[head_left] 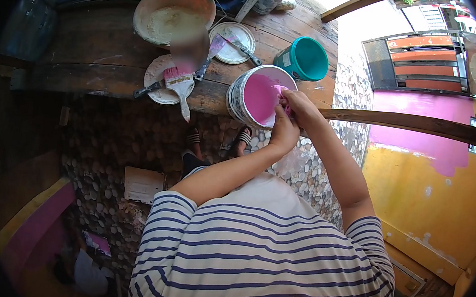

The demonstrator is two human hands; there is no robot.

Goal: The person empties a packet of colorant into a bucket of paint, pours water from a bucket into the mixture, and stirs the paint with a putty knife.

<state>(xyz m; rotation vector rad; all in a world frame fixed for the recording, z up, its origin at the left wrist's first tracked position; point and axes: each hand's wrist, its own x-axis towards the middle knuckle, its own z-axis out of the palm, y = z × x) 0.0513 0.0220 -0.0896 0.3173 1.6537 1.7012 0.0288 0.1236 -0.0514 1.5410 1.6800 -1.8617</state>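
Both hands meet over the right rim of a white bucket of pink paint, at the front edge of a wooden bench. My left hand is closed, fingers pinched against a small pink crumpled thing at the rim. Just above it, my right hand also closes on that pink thing. Whether it is cloth or a soft wrapper, I cannot tell. A teal bucket stands behind the white one. To the left, a wide paintbrush with pink bristles lies across a round lid.
A second lid carries a scraper. A large paint-crusted basin sits behind on the wooden bench. A wooden rail runs off to the right. Below is a pebble-patterned floor with a flat pale box.
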